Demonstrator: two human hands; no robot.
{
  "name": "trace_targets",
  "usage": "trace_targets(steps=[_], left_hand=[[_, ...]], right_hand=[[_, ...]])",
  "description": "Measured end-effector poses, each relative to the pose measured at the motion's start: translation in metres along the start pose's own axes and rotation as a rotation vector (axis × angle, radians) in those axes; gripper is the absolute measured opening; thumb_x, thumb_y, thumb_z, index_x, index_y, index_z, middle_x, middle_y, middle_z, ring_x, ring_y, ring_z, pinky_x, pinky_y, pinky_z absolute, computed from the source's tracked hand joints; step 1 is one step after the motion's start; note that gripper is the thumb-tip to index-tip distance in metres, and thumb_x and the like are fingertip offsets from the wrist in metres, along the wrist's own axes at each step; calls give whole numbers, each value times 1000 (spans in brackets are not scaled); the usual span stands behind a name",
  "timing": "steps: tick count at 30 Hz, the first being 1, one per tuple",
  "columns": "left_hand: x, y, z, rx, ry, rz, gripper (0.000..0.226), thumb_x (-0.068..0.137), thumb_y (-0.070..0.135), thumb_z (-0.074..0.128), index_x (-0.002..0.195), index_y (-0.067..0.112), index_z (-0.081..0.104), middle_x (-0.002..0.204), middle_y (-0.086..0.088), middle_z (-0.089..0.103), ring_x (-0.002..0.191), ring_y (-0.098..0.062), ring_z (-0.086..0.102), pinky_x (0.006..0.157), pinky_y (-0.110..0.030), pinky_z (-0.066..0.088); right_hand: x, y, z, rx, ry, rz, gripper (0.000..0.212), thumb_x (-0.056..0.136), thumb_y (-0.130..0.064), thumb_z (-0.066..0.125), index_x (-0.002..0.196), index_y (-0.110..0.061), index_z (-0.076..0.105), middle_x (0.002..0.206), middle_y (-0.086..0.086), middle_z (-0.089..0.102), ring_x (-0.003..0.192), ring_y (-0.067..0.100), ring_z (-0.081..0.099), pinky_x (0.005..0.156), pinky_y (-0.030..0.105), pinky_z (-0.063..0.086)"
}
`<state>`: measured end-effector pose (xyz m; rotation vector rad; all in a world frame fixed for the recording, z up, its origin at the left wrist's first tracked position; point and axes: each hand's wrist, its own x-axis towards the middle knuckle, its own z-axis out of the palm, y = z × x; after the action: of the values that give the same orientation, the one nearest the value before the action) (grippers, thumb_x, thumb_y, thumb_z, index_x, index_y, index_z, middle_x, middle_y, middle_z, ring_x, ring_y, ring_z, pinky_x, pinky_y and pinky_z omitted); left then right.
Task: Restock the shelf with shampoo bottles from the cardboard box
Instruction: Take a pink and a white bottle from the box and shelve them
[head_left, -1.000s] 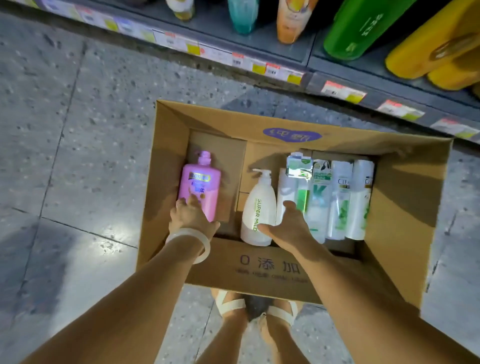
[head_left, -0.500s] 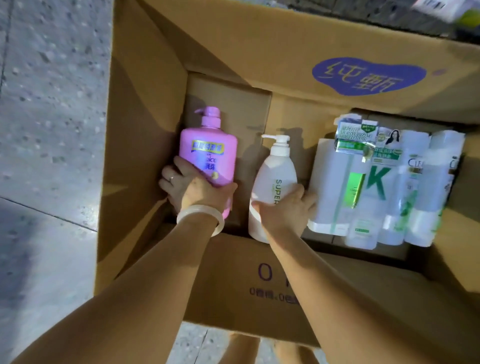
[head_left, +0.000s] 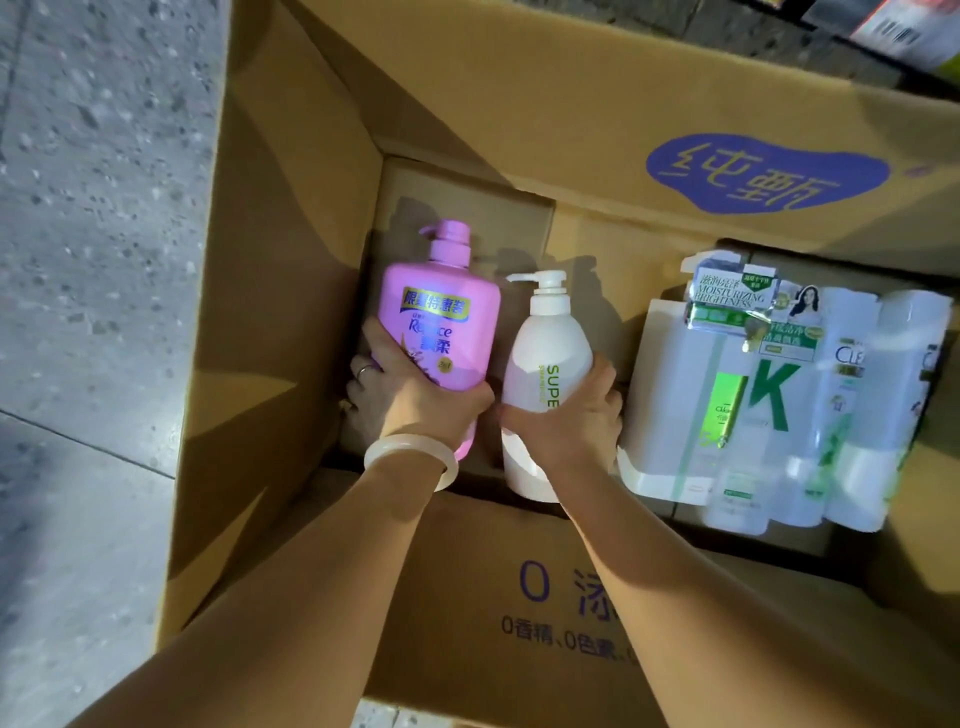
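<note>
left hand (head_left: 410, 400): wrapped round the pink bottle (head_left: 441, 332), cardboard box (head_left: 291, 260) left side
right hand (head_left: 566, 415): gripping the white pump bottle (head_left: 545, 353) beside it

I can't read the pink bottle (head_left: 441, 332)'s lower label behind my left hand (head_left: 415, 400); the shelf (head_left: 893, 26) is cropped at upper right.

We read "SUPE" on the white pump bottle (head_left: 545, 374), "Rejoice" on the pink bottle (head_left: 441, 332), "MOISTURIZING BRIGHTNESS", big green "K" & "CLE" on the wrapped pack (head_left: 779, 405), "纯甄" & "0" on the cardboard box (head_left: 571, 104).
</note>
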<state>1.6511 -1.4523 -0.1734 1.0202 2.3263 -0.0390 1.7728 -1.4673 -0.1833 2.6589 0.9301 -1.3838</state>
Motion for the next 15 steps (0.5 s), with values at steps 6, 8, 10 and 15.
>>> trace_targets(steps=[6,8,10,15], left_hand=[[-18,15,-13,-162,2,84,119,44,47,79,141,23,13,127,-15,43,121,-35,41,96,-41,37],[-30,28,-28,-199,37,122,120,42,53,79,140,22,16,122,-12,46,113,-33,47,90,-40,41],[-43,42,-48,-217,64,147,121,42,58,78,140,19,18,121,-12,47,111,-33,48,92,-45,42],[-92,79,-119,-278,106,241,123,39,63,70,141,16,20,120,-12,50,107,-33,49,93,-45,43]], right_hand=[[0,-18,-37,157,69,-137,110,50,-34,85,138,-17,21,131,7,41,121,28,42,98,39,38],[-11,-26,-55,228,80,-168,110,48,-32,85,138,-18,23,128,7,44,117,28,46,98,40,42],[-26,-35,-77,299,107,-182,109,47,-33,86,137,-19,25,124,8,48,113,29,51,95,45,46],[-85,-55,-149,464,168,-237,105,46,-28,88,134,-16,30,122,8,51,108,27,53,92,47,48]])
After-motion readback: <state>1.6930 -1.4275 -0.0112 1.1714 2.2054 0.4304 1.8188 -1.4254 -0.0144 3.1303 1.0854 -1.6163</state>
